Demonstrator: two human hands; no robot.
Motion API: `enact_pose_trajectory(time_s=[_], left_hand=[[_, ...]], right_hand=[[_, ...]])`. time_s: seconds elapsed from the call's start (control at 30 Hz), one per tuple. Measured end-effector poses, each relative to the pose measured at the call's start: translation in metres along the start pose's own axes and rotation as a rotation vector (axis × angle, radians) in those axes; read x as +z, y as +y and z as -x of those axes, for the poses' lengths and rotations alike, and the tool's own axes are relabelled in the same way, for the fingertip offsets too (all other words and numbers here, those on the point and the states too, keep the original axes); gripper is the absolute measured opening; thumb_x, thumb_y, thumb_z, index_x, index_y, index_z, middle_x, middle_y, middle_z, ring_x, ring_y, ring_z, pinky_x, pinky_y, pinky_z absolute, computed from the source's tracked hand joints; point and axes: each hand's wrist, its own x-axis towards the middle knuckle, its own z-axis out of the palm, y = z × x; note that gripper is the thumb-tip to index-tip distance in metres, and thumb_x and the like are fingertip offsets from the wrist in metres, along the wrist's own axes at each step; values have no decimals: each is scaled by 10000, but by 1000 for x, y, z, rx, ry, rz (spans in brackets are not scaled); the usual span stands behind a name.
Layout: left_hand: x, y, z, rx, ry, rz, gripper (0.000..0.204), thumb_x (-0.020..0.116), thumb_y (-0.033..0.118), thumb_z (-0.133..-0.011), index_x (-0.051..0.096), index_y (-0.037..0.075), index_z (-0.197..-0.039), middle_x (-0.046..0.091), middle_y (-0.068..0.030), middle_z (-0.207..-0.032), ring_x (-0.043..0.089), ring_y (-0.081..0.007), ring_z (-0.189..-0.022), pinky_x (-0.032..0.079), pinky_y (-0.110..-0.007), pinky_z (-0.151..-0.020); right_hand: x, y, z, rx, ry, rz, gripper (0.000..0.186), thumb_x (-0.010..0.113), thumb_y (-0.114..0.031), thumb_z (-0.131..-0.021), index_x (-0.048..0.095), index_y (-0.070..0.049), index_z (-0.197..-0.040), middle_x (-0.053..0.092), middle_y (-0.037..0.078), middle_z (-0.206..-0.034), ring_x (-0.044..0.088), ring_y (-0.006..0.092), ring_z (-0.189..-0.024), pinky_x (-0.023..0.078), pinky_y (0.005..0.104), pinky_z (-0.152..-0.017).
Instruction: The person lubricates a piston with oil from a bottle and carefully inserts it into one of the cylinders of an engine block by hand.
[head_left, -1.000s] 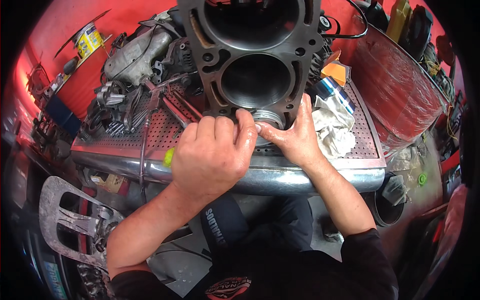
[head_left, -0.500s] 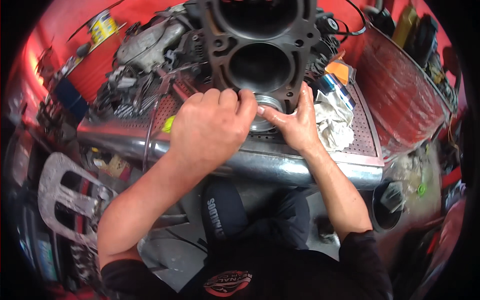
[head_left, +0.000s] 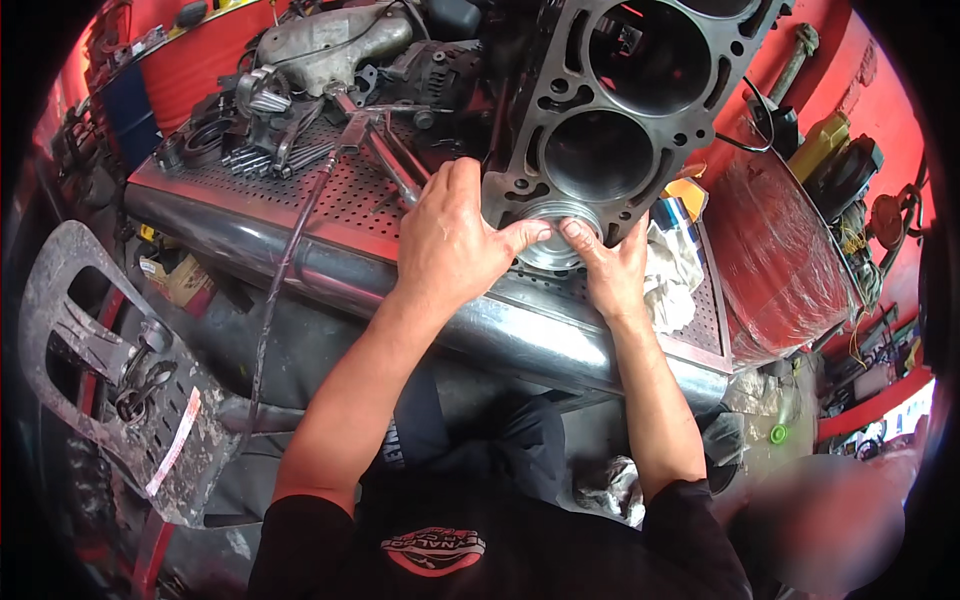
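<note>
The left hand [head_left: 450, 240] and right hand [head_left: 618, 270] press thumbs on a silver round part [head_left: 556, 248] at the engine block's [head_left: 655, 128] near end (whether their fingers grip, I cannot tell); uneven thumb pressure could tilt or slip it.

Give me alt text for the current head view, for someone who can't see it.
A person's left hand and right hand rest their thumbs on a round silver part at the near end of an engine block, over a perforated bench. A white rag lies beside the right hand.
</note>
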Motion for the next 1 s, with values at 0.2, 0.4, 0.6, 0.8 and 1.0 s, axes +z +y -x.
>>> enact_pose_trajectory(time_s=[0.2,0.4,0.6,0.8,1.0], left_hand=[[-3,4,2,-40,-24,-25,694,928,449,-690,538,-5,-1041,655,-201,-1029,665,-405,-1022,556,-500,-821],[-24,-3,-3,-161,-325,-174,774,932,436,-701,558,-24,-1199,687,-233,-1191,663,-385,-1161,570,-485,-951],[-30,1,-7,-189,-450,-105,799,931,381,-699,551,-63,-1244,699,-285,-1101,686,-437,-1095,558,-510,-943],[-40,4,-18,-237,-580,-70,716,903,332,-754,564,-75,-1237,683,-287,-1161,667,-405,-1147,551,-502,-970],[-22,-24,26,-189,-60,30,430,758,189,-908,604,-83,-1202,677,-226,-1164,620,-349,-1141,539,-471,-954]], right_hand=[[3,-8,-5,102,-63,-257,797,938,-185,-782,447,-7,-1385,582,148,-1325,579,229,-1227,461,390,-1079],[-12,3,-2,-74,-177,189,995,1000,-225,-677,392,5,-1431,535,145,-1362,540,267,-1283,428,397,-1126],[-9,-2,3,2,-200,101,1025,1018,-169,-637,391,8,-1427,584,140,-1321,589,274,-1227,459,404,-1103],[-8,-7,2,-37,-246,153,930,993,-134,-679,431,9,-1407,611,135,-1283,621,257,-1168,489,393,-1055],[-6,-5,2,-91,-226,204,916,985,-172,-696,455,9,-1421,575,136,-1325,572,257,-1224,423,408,-1108]])
